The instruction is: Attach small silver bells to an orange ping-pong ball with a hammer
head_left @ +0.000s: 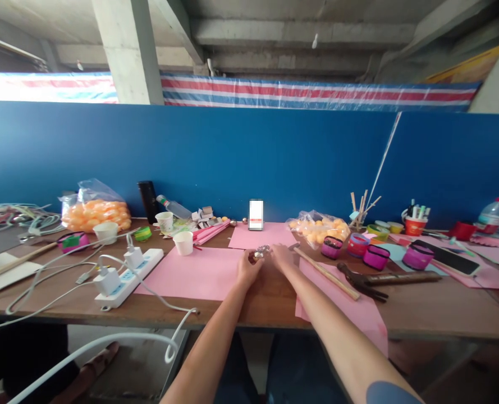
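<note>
Far left on the wooden table [270, 306]: a bag of orange balls [95, 213], paper cups [184, 243] and a white power strip [129, 278]. At centre, the left hand [248, 268] and right hand [282, 256] meet over a small cluster of metallic bells [261, 252], fingers closed on it from both sides. The cluster lies between the hands, equally near each; no long axis is discernible. Right: a wooden stick [327, 274], a hammer [379, 279], tape rolls [375, 256].

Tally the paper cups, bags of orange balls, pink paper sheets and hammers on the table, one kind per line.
Paper cups: 3
Bags of orange balls: 2
Pink paper sheets: 3
Hammers: 1
Total: 9
</note>
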Available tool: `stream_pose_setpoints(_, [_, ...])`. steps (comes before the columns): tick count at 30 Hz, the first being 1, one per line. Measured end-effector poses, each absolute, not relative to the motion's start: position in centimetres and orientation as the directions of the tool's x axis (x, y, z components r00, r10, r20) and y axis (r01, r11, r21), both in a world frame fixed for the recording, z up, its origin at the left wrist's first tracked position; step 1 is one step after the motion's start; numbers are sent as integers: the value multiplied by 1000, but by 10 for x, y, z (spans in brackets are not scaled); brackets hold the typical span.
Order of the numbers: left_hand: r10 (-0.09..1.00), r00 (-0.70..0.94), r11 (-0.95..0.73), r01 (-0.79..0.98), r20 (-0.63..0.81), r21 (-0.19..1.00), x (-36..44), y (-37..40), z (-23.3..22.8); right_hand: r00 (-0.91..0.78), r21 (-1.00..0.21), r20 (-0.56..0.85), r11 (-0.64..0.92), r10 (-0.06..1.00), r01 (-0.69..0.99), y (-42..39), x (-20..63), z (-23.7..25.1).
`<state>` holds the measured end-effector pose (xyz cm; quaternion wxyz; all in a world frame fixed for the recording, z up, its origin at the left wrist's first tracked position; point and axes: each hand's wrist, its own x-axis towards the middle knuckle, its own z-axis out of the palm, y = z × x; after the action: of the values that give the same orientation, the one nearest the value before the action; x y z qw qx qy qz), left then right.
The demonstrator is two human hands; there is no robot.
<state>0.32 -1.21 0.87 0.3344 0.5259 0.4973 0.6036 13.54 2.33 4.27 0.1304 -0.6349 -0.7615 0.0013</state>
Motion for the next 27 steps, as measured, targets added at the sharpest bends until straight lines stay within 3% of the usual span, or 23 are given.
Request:
stream_pose_setpoints(15, [927,-220,-271,164,303,949,2,-15,13,-287,-278,222,343,932,898,14,147,44])
stream_pose_setpoints(27, [935,-205,-268,131,290,955,2,-14,12,-465,-217,253,518,848,827,-9,143,47])
